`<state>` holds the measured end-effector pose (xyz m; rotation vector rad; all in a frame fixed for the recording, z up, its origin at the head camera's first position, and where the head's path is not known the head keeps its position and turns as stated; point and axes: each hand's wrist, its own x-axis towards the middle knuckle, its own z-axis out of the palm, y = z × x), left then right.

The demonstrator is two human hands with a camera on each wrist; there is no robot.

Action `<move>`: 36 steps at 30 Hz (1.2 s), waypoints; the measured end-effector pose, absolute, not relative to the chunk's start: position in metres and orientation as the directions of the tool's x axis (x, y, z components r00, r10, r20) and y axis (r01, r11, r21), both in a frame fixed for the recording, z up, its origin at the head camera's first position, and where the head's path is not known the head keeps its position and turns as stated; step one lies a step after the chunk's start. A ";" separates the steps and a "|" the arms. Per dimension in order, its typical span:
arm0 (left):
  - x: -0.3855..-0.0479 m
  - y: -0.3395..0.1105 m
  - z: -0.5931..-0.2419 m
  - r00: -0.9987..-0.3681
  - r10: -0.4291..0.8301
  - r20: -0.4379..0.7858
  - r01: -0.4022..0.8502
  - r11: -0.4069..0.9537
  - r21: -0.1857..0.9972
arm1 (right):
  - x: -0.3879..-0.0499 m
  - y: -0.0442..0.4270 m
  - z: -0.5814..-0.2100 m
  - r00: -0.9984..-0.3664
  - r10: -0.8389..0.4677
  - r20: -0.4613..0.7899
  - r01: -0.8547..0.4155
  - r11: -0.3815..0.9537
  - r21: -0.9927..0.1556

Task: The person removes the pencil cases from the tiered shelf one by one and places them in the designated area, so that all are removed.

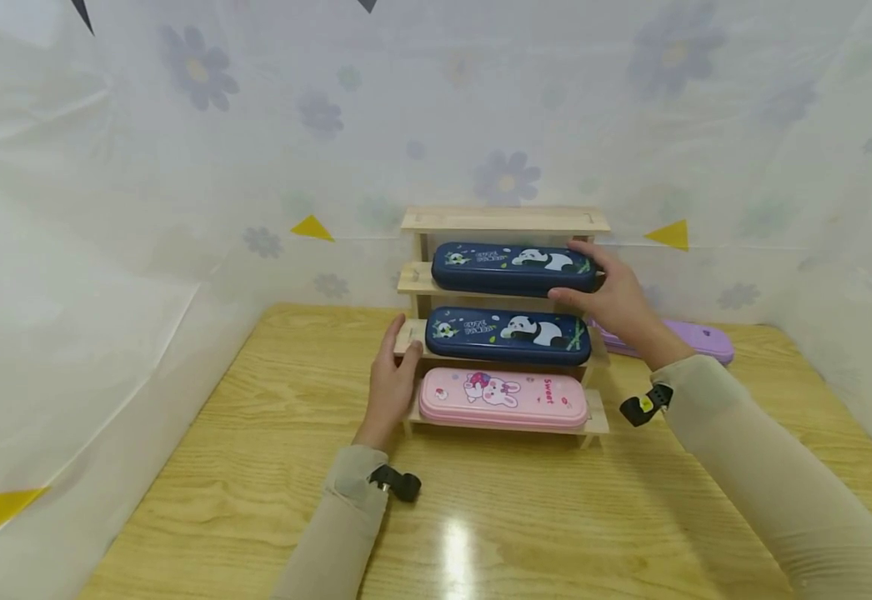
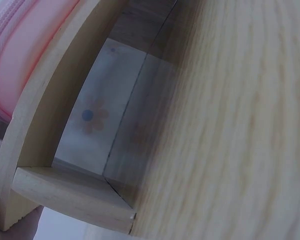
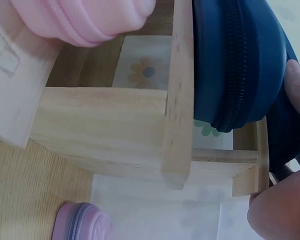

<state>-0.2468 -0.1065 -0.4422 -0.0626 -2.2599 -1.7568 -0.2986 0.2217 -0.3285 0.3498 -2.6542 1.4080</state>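
Observation:
A stepped wooden rack (image 1: 507, 219) bears pencil cases on its tiers. On the upper one, my right hand (image 1: 619, 296) grips the right end of a dark blue panda pencil case (image 1: 511, 268), thumb in front and fingers behind. My left hand (image 1: 391, 379) holds the rack's left side, with the shelf end (image 2: 10, 200) between thumb and fingers. A matching blue panda case (image 1: 507, 336) lies one tier lower. Below that sits a pink rabbit case (image 1: 503, 398). The rack's top board carries nothing.
A purple pencil case (image 1: 694, 340) lies on the wooden table (image 1: 256, 483), right of the rack and partly behind my right hand. Pale flowered sheeting (image 1: 376, 92) hangs behind and at both sides.

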 end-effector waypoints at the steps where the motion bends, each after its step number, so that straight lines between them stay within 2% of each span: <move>1: -0.247 -0.106 -0.442 -0.960 -0.135 0.245 0.204 0.263 0.943 | -0.298 0.222 -0.329 -0.967 -0.143 0.213 -0.257 0.541 -0.801; 22: -0.252 -0.106 -0.443 -0.959 -0.128 0.254 0.207 0.300 0.931 | -0.285 0.238 -0.326 -0.957 -0.130 0.260 -0.289 0.522 -0.803; 36: -0.254 -0.107 -0.445 -0.960 -0.131 0.248 0.201 0.296 0.934 | -0.280 0.250 -0.329 -0.960 -0.137 0.246 -0.281 0.528 -0.802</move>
